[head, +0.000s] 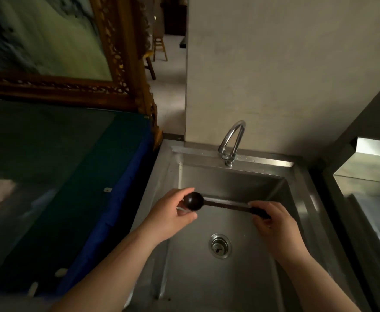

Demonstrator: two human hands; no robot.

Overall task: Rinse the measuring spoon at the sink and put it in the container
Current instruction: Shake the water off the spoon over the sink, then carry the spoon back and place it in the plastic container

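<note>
Now, from the head view, the spoon [216, 203] is held level over the sink [240, 287], in front of the tap [231, 140] and above the drain [219, 245]. The left hand [173, 212] cups the dark round bowl end between thumb and fingers, and the right hand [272, 224] is closed round the handle end. So both hands are holding the spoon, one at each end. Something small and pale shows under the left fingers, too unclear to name.

No water can be seen running from the tap, and the basin looks dry near the drain. By that, the rinsing step seems to be only starting, or the bowl is being rubbed clean by hand.

The next move likely calls for one hand to let go and reach back to the tap, then to bring the bowl under the spout. No container is in view, so where the spoon must go cannot be told.
</note>
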